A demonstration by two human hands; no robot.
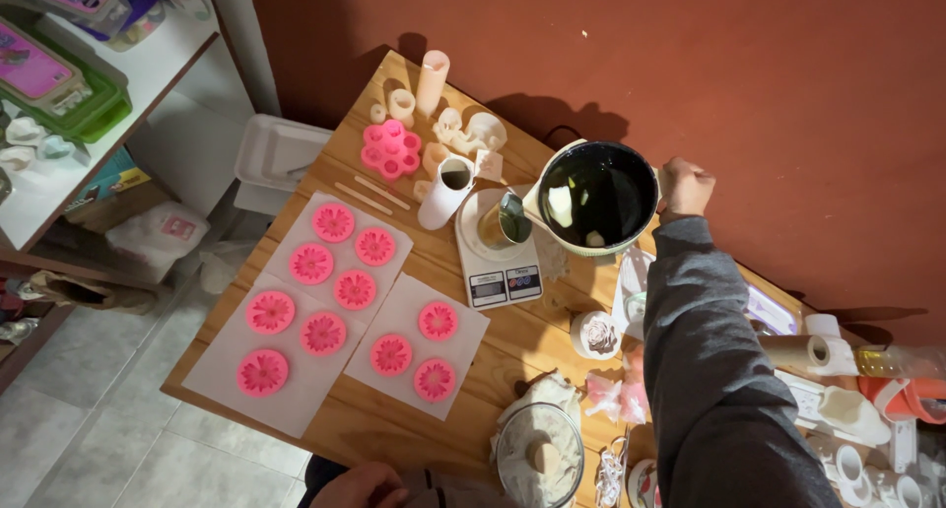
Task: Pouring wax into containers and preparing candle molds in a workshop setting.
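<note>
Pot [597, 195], round and pale outside with a dark glossy inside, sits just left of the right hand [685, 187], which is clenched around the pot's handle at the desk's [374, 424] far edge by the red wall. A few pale lumps lie in the dark liquid. Nearer the person from that hand stands a white scale [498, 262] with a small metal cup [505, 220] on it, beside a white pitcher [443, 191]. Further left, round pink flower moulds [333, 222] lie on white paper sheets over the wooden top. The left hand [360, 486] shows only partly at the bottom edge; its grip cannot be told.
</note>
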